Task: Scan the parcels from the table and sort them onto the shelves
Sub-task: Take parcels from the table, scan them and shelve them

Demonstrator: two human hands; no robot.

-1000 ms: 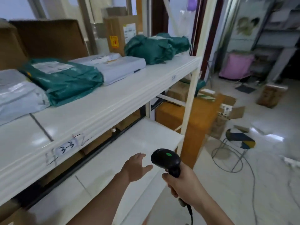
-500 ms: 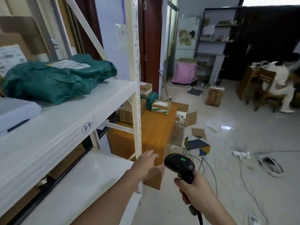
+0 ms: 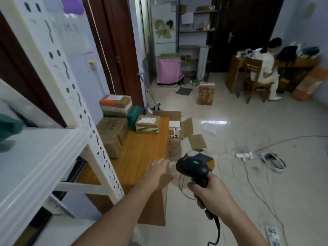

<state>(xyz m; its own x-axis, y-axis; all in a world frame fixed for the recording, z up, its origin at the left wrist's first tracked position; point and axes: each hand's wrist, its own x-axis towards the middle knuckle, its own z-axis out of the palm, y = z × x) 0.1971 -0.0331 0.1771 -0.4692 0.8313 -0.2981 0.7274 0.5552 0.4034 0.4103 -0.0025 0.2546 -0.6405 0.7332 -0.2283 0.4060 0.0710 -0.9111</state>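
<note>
Brown cardboard parcels wait on the wooden table (image 3: 142,157), at its far end, so the task is not finished. I count there one large brown box (image 3: 112,134) at the left, a taped box with an orange label (image 3: 116,105) behind it, a green soft parcel (image 3: 135,116) partly hidden between them, and a small box with a white label (image 3: 147,123) more to the right. The near part of the table top is bare wood.

My right hand (image 3: 211,193) is clenched around the handle of the black scanner (image 3: 192,167), which shows a green light on top; its cable hangs down toward me. My left hand (image 3: 158,173) carries nothing: the fingers are relaxed and stretched forward, above the near right edge of the table, well apart from the parcels.

On the white shelf (image 3: 35,157) at my left I see only the corner of one green parcel (image 3: 8,126), at the far left edge of the view. I judge that this one is already sorted, but how many others lie on the shelves I cannot tell from here.

What is left, in my judgement: to reach each of the four parcels on the table, scan its label, and carry it to the shelves. The open carton (image 3: 177,128) on the floor just beside the table may hold more, but I cannot see inside.
</note>
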